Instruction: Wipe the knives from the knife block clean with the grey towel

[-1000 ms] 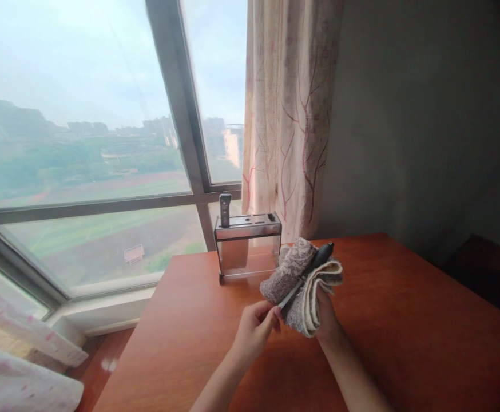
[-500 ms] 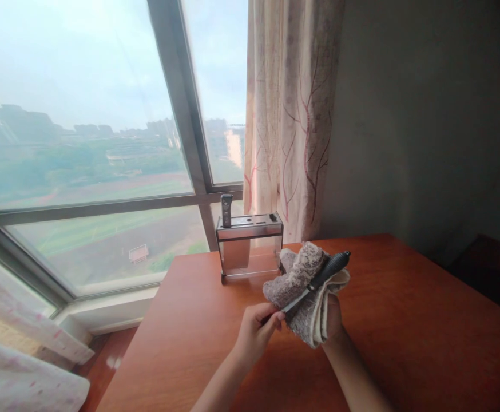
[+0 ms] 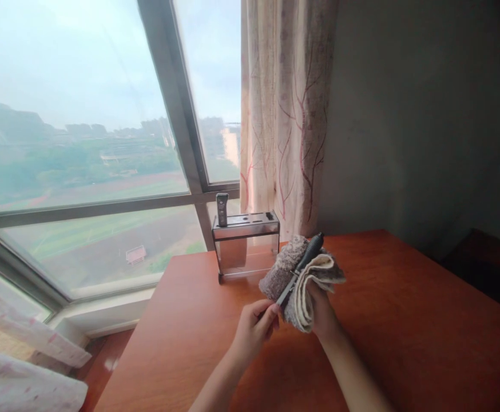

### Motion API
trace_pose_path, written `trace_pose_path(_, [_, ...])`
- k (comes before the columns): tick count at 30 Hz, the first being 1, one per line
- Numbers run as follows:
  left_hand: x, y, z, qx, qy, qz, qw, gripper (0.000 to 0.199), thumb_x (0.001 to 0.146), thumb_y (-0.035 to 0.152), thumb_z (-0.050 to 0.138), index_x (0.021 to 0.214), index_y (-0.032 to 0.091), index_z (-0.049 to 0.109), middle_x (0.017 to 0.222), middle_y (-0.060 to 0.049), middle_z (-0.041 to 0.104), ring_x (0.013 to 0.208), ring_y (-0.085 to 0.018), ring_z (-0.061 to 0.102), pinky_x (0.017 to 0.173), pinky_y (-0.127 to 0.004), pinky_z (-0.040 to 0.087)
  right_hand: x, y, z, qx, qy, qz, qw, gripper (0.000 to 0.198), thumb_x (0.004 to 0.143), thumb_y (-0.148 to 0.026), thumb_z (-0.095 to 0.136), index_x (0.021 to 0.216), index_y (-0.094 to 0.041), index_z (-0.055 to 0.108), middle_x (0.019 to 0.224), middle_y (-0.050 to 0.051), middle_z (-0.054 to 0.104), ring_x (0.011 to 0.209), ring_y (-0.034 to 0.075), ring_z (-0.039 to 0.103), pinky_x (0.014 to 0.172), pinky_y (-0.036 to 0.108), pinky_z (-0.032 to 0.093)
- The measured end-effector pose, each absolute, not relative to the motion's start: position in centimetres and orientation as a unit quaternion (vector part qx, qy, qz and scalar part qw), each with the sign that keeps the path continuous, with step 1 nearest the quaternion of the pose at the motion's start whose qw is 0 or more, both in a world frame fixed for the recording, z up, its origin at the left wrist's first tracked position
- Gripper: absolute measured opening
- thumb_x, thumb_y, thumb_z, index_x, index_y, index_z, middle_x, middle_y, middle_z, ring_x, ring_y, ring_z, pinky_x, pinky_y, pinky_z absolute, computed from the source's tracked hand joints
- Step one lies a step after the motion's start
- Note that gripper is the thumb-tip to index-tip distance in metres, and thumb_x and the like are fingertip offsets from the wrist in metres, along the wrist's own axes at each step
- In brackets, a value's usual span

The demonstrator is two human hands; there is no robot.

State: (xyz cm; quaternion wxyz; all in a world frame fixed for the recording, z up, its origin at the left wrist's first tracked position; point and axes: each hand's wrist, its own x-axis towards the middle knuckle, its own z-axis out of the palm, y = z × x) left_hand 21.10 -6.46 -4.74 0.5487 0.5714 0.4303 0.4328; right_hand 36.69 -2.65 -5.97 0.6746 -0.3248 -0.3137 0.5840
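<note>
Between the thumb and fingers of my left hand [image 3: 254, 329] is the lower end of a sharpening steel [image 3: 312, 247], which has a narrow metal shaft and a black ribbed handle. It slants up to the right, handle uppermost, across a folded grey-brown fluffy towel [image 3: 283, 269] with a cream underside. My right hand [image 3: 322, 315] grips the towel from behind and below; most of its fingers are hidden by the cloth. Just beyond, a clear-sided knife block [image 3: 246, 229] with a metallic top stands on the table, one dark-handled knife [image 3: 222, 210] upright in its left end.
The reddish-brown wooden table [image 3: 181, 332] reaches back toward a patterned curtain [image 3: 293, 114] and a dark grey wall [image 3: 404, 114]. Large framed windows [image 3: 82, 143] fill the left side, with a low white sill [image 3: 108, 309] and another curtain [image 3: 22, 372] below.
The towel and steel have turned, so the steel stands steeper and its handle has moved left and up. My right hand has shifted left and slightly up. The view has moved slightly.
</note>
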Motion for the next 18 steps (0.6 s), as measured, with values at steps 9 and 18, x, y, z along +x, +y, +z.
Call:
trace_pose_path(9, [21.0,-6.9,-3.3,0.471,0.401,0.397,0.678,0.050,0.076,0.063,0.057,0.076,0.013,0.060,0.045,0.009,0.041,0.029,-0.002,0.021,0.031,-0.019,0.011,36.5,-2.3,-6.1,-0.447,-0.355,0.350,0.743,0.036,0.055,-0.026,0.084,0.088,-0.022,0.071,0.096,0.005,0.073,0.096,0.030,0.063,0.093,0.045,0.045])
trace_pose_path(18, [20.0,-6.7,-3.0,0.414,0.330,0.355,0.771,0.047,0.081,0.058,0.054,0.081,0.012,0.063,0.046,0.008,0.042,0.030,-0.001,0.017,0.034,-0.020,0.008,37.7,-2.0,-5.6,-0.456,-0.352,0.393,0.717,0.043,0.054,-0.032,0.084,0.094,-0.027,0.069,0.103,0.001,0.071,0.107,0.029,0.060,0.097,0.045,0.044])
